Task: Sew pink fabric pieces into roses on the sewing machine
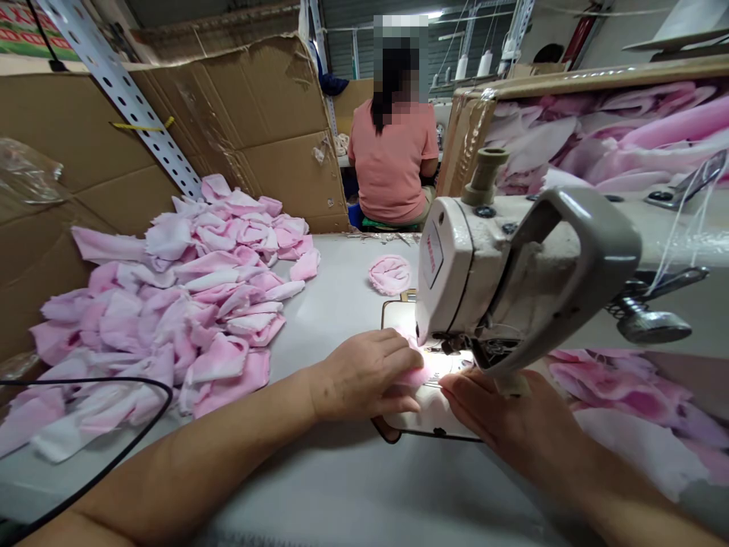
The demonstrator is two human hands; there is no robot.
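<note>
shows one gathered round (390,274) seemingly done near the bench's (337,292) far edge, pink cloth (419,375) clasped by the left hand (364,376), an indeterminable right hand (512,418) grip, and a left-edge cloth heap (199,289) remaining.

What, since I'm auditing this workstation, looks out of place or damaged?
The cardboard panel behind the fabric pile looks worn: its top edge is ragged and creases cross it. The pile is jumbled; nothing else stands out.

- Sewing machine (518,273): on table (336,273), 1 o'clock.
- Cloth pile (187,296): on table, 10 o'clock, before cardboard panel (279,99).
- Cloth round (389,274): on table, 12 o'clock.
- Person (392,167): 12 o'clock, beyond table.
- Carton (465,140): 1 o'clock, behind machine; cloth (672,129) inside.
</note>
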